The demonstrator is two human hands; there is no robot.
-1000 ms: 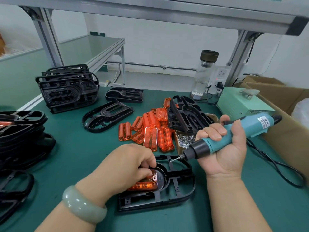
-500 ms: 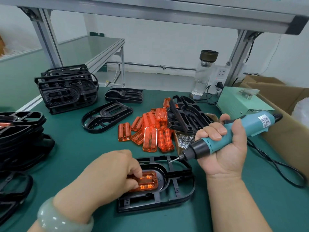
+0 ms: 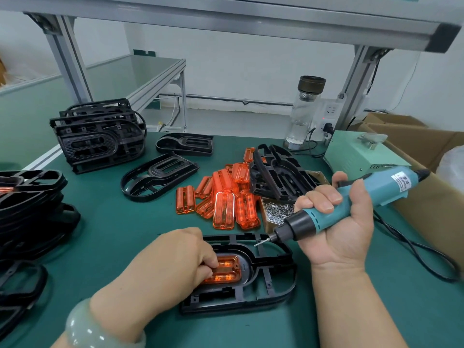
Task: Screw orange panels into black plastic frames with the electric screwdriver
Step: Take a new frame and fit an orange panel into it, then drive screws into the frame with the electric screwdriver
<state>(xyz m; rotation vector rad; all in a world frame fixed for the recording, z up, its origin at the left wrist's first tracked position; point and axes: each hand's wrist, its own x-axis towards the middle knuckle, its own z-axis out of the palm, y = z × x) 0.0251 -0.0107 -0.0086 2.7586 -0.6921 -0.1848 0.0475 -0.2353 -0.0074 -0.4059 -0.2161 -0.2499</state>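
Note:
A black plastic frame [image 3: 271,285] lies flat on the green mat near the front. An orange panel [image 3: 227,271] sits in its rounded recess. My left hand [image 3: 173,264] rests on the panel's left end, fingertips curled onto it and pressing it down. My right hand [image 3: 336,222] grips the teal electric screwdriver [image 3: 351,199], held tilted with its bit [image 3: 261,241] hovering just above the frame's upper edge, right of the panel. The bit touches nothing.
Loose orange panels [image 3: 223,199] are heaped mid-table beside a small box of screws [image 3: 276,212]. Black frames lie behind [image 3: 158,177], stand stacked at back left [image 3: 98,139], far left [image 3: 27,209] and lean by the screws [image 3: 278,177]. A green power unit [image 3: 356,156], bottle [image 3: 305,114], cable and cardboard box [image 3: 431,197] fill the right.
My left hand slid leftwards off the panel's right end, uncovering most of the panel; it now presses the left end. The screwdriver stayed almost still.

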